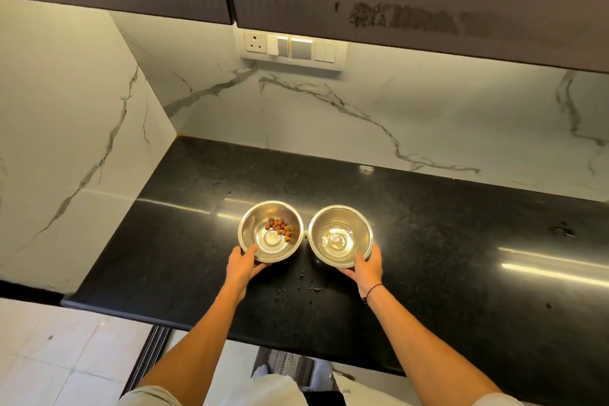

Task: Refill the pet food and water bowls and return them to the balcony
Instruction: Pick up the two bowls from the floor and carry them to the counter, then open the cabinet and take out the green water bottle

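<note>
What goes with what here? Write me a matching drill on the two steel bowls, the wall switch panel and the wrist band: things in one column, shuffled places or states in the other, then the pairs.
Things
1. Round steel bowl held by the left hand
2. Round steel bowl held by the right hand
3. White wall switch panel
4. Thin black wrist band

Places or states
A. On the right arm
B. Holds a little clear water
C. Below the dark upper cabinets
D. Holds a few brown kibble pieces

Pairs: 1-D, 2-B, 3-C, 4-A
</note>
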